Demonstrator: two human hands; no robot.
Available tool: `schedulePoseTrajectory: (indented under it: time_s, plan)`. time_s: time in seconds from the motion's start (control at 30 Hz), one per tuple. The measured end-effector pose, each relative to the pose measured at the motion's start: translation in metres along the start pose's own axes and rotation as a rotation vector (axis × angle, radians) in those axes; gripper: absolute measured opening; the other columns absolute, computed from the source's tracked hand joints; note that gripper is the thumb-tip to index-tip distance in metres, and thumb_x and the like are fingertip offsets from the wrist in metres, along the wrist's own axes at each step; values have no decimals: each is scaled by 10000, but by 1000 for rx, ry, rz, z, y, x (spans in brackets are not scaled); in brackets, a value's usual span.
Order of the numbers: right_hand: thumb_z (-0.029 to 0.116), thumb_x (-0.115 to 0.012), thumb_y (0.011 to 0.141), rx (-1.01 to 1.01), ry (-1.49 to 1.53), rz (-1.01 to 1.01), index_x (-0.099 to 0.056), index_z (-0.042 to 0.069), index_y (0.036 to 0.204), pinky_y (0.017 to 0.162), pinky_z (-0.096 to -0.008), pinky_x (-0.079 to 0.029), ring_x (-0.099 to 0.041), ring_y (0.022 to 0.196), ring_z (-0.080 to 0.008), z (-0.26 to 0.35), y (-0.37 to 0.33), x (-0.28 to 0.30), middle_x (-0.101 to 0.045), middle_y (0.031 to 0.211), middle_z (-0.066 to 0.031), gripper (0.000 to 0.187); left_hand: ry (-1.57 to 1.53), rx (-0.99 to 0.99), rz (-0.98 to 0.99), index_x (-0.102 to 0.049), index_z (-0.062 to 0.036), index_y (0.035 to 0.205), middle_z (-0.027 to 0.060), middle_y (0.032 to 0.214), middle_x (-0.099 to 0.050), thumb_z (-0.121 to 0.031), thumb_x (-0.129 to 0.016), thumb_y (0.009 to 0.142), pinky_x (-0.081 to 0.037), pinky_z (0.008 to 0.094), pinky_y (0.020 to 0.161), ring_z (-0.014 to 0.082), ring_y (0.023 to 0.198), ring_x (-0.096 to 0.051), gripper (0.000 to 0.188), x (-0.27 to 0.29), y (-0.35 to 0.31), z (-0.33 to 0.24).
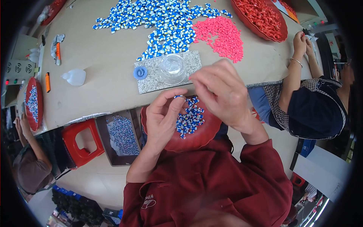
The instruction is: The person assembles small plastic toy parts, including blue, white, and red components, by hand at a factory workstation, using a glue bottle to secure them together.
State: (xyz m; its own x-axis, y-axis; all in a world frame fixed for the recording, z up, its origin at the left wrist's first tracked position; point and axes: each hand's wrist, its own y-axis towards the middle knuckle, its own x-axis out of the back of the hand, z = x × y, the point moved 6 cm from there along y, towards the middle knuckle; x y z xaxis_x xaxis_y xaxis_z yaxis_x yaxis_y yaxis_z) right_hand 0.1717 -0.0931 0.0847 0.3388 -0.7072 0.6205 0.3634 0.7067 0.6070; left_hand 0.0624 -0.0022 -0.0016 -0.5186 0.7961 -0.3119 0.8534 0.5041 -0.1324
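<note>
My left hand [163, 118] is over the red scalloped bowl [177, 145] in my lap, thumb and forefinger pinched on a small blue-and-white piece [180, 97]. To its right my right hand [225, 94] hovers above the bowl's far edge. A tiny pink piece [190, 78] shows at its pinched fingertips. Many blue-and-white pieces [190, 119] lie in the bowl, partly hidden by my hands. Just beyond my hands a clear round container [172, 69] stands on a speckled stone slab [149, 84], beside a small round blue dish [140, 72].
Across the table spread a heap of blue-and-white pieces [166, 32] and a pink pile [227, 39]. A red tray [278, 34] of red pieces sits far right. A white bottle [75, 77] and an orange cutter [48, 82] lie left. Co-workers sit on both sides.
</note>
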Motion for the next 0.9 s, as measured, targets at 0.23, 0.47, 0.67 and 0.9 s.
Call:
schedulePoseTrajectory:
  time_s: [0.23,0.47,0.67,0.9]
  plan:
    - [-55,-710,702,135,-181,76,-668,11,872,656,-332,-489,-593,769,-244,-5,28,-8,-637,820,-74,187,-66,6,69,-558,42,1241,62,900,-607,-133,-506,997,-463,243,710,115,839,-574,304,7,-4,2]
    - [-66,-708,693,52,20,56,-690,8,868,630,-319,-470,-585,712,-223,5,19,5,-646,798,-72,191,-318,32,71,-553,3,1220,85,932,-637,-129,-564,969,-491,242,705,131,817,-618,284,8,-1,3]
    - [-44,-716,702,-83,208,92,-698,15,874,630,-312,-474,-590,720,-213,7,-8,-4,-660,812,-65,183,-475,87,102,-576,3,1110,105,907,-656,-207,-614,938,-512,261,665,169,763,-639,274,9,0,16]
    - [-54,-744,665,-37,189,40,-701,4,887,609,-305,-473,-589,727,-223,8,-21,-11,-655,835,-76,234,-574,86,88,-595,39,1085,124,885,-683,-65,-635,908,-570,273,697,179,767,-686,209,3,0,17]
